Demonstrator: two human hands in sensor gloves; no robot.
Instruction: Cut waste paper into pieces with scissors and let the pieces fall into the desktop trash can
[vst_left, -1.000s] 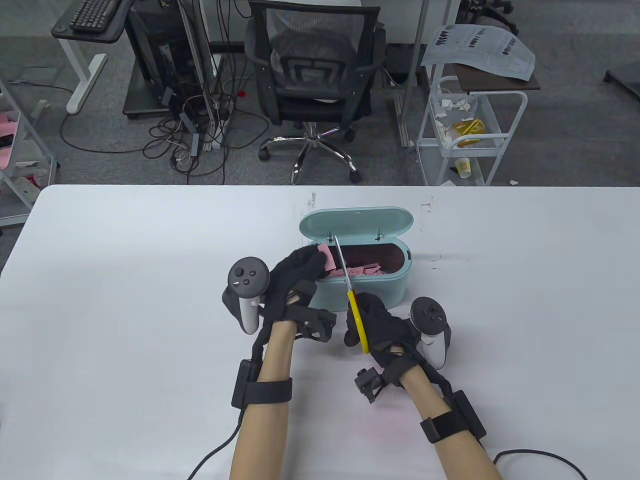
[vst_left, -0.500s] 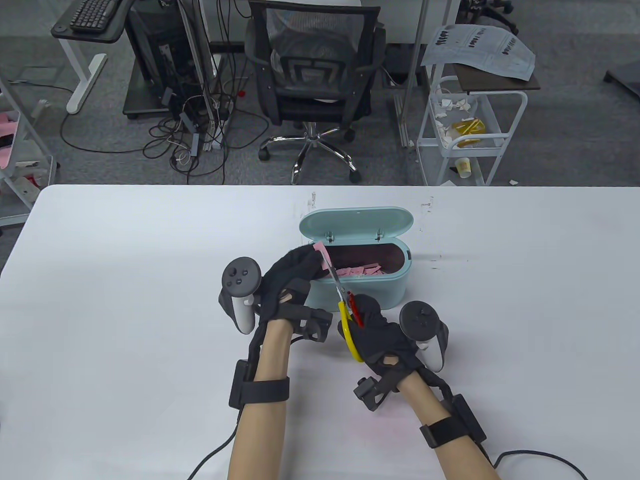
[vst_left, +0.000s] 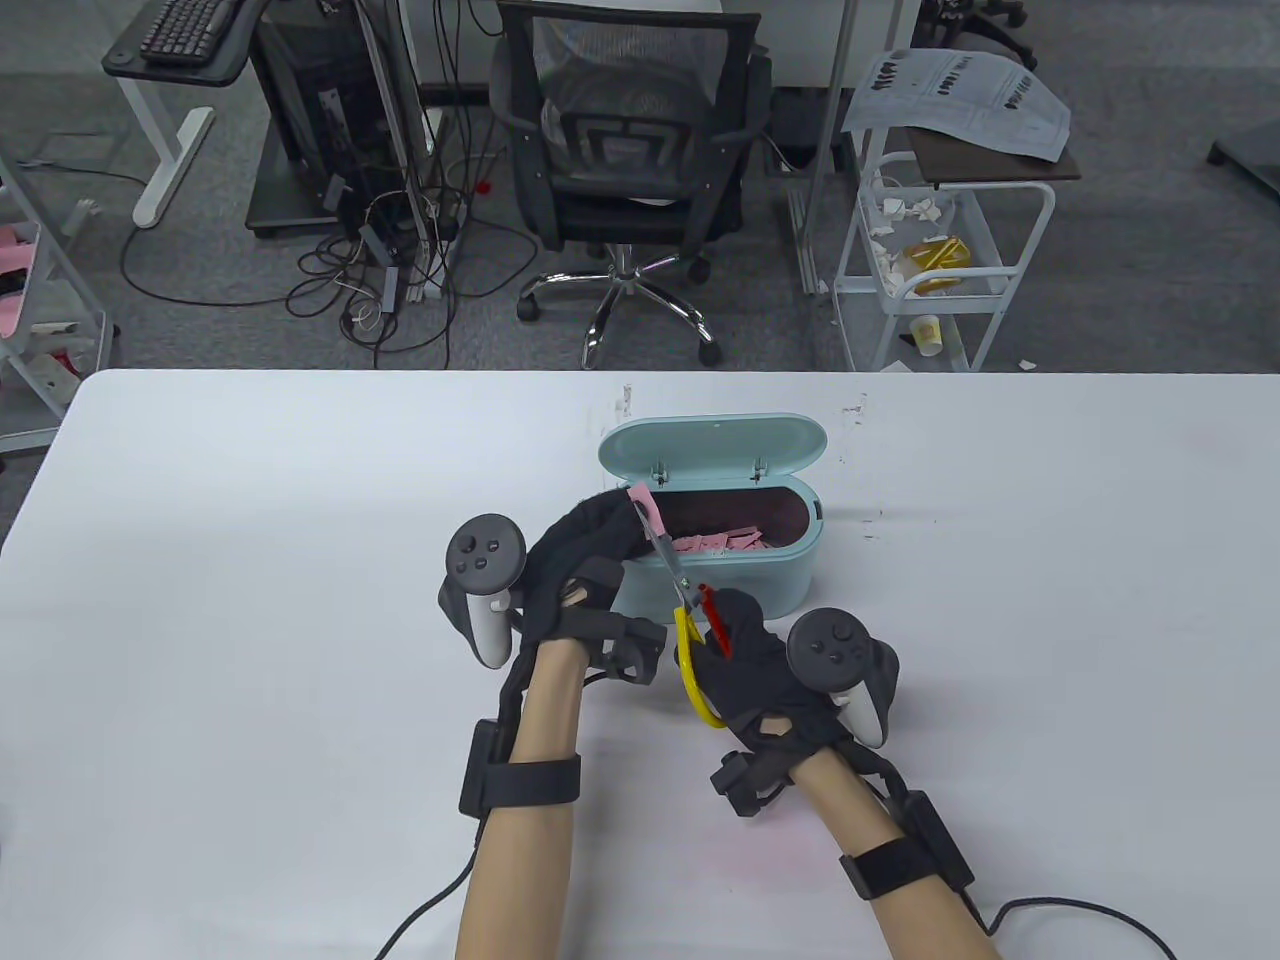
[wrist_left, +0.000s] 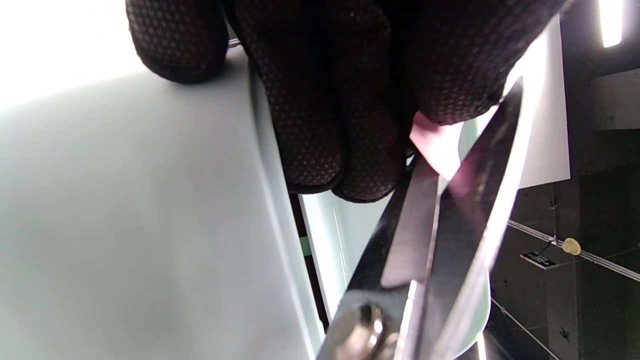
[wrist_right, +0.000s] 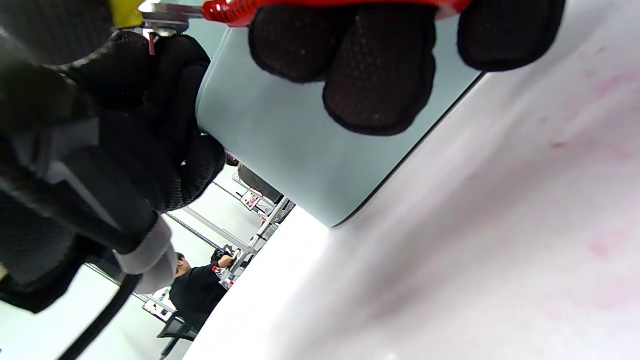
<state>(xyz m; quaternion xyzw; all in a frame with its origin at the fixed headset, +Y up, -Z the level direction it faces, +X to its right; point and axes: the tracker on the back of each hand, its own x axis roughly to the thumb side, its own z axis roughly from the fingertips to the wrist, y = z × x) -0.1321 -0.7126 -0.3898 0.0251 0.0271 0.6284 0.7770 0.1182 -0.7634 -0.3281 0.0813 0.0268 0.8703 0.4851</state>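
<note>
Table view, frame centre: mint desktop trash can (vst_left: 745, 575) on white bench (vst_left: 250, 600), lid up, pink pieces (vst_left: 715, 543) inside.
Left hand (vst_left: 590, 560): pinching pink waste paper (vst_left: 645, 508) over the can's left end, so offcuts drop in.
Right hand (vst_left: 755, 660): fingers curled through scissors (vst_left: 685, 610) handles, blades parted around the paper.

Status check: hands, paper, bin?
Left hand pinching pink paper over open trash can. Right hand gripping scissors, blades at the paper. Nothing in the way.
</note>
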